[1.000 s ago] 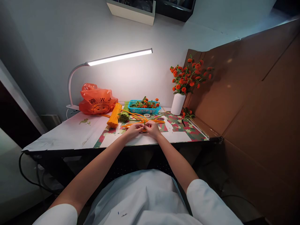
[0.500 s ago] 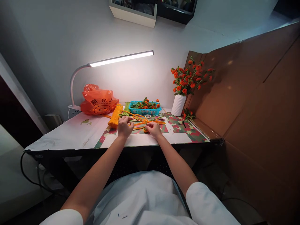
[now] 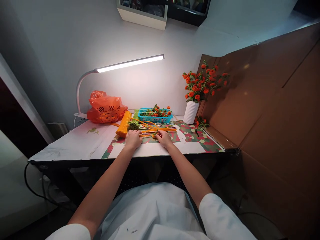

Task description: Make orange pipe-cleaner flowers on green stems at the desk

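Note:
My right hand [image 3: 164, 138] pinches a small orange pipe-cleaner flower with a bit of green [image 3: 154, 136] between thumb and fingers, low over the table. Over to the left, my left hand [image 3: 133, 139] rests on the table with fingers curled downward; what lies under them is hidden. Loose orange pipe cleaners [image 3: 167, 130] lie just beyond both hands. Close to my left hand are a thick bundle of orange pipe cleaners [image 3: 123, 125] and a green bundle [image 3: 133, 125].
A blue basket [image 3: 156, 119] of orange flowers stands at the back, with a tape roll [image 3: 158, 124] before it. Left of it sits an orange plastic bag [image 3: 107, 110] under a lamp [image 3: 130, 63]. A white vase [image 3: 190, 112] of flowers stands by the cardboard [image 3: 250, 100].
My hands were together at the flower. My left hand then moved left, fingers spread, and now has its fingers curled down on the table. My right hand keeps the flower.

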Demonstrator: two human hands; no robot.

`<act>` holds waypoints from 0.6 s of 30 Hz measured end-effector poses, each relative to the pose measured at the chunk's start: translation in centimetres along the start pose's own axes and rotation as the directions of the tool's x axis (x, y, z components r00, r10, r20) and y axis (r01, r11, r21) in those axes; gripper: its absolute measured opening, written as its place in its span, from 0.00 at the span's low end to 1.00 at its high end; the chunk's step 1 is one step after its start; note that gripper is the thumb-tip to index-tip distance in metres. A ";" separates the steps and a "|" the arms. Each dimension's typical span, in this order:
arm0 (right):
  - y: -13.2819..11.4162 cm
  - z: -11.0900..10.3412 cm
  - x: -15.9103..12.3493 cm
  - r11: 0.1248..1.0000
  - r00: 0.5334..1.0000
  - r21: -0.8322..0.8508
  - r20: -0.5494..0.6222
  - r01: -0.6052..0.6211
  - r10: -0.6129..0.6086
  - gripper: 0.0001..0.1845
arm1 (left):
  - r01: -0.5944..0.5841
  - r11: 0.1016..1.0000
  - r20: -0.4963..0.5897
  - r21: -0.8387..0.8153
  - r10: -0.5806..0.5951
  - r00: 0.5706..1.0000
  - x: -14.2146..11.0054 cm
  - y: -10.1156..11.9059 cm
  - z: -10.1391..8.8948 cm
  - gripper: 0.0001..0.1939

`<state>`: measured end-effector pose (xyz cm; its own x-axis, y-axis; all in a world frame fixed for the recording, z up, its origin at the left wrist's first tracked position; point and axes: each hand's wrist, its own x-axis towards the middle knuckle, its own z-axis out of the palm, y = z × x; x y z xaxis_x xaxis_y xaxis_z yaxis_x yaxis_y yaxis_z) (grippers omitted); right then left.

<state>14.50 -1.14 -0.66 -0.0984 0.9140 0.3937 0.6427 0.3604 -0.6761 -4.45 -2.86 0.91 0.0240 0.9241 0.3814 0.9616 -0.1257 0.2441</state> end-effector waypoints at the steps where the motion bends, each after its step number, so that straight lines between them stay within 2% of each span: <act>1: -0.1 0.0 0.0 1.000 1.000 -0.020 0.002 -0.002 0.002 0.05 | -0.015 1.000 0.004 0.015 0.015 1.000 0.0 0.0 -0.1 0.16; 6: -0.4 -0.2 -0.2 0.996 0.999 -0.086 0.008 -0.040 0.041 0.12 | -0.134 0.988 0.034 0.079 0.131 0.991 1.1 -1.0 -1.6 0.15; 9: -0.7 -0.3 -0.3 0.990 0.999 -0.135 0.031 -0.034 0.039 0.12 | -0.231 0.973 0.070 0.017 0.229 0.971 3.6 -2.2 -3.8 0.12; 12: -1.1 -0.4 -0.5 0.984 0.998 -0.176 0.054 -0.024 0.034 0.12 | -0.213 0.976 0.133 -0.039 0.216 0.967 6.5 -3.3 -6.2 0.11; 16: -1.2 -0.2 -0.5 0.975 0.996 -0.221 0.077 -0.022 0.040 0.12 | -0.210 0.976 0.015 0.059 0.209 0.978 8.9 -3.9 -8.8 0.09; 18: -1.2 -0.1 -0.5 0.974 0.996 -0.225 0.081 -0.024 0.044 0.12 | -0.210 0.975 -0.117 0.073 0.217 0.969 9.2 -3.8 -9.8 0.08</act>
<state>13.85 -2.03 0.00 -0.1314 0.9409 0.3121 0.7996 0.2867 -0.5277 -10.54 2.54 12.23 0.2000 0.8260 0.5271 0.9525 -0.2899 0.0929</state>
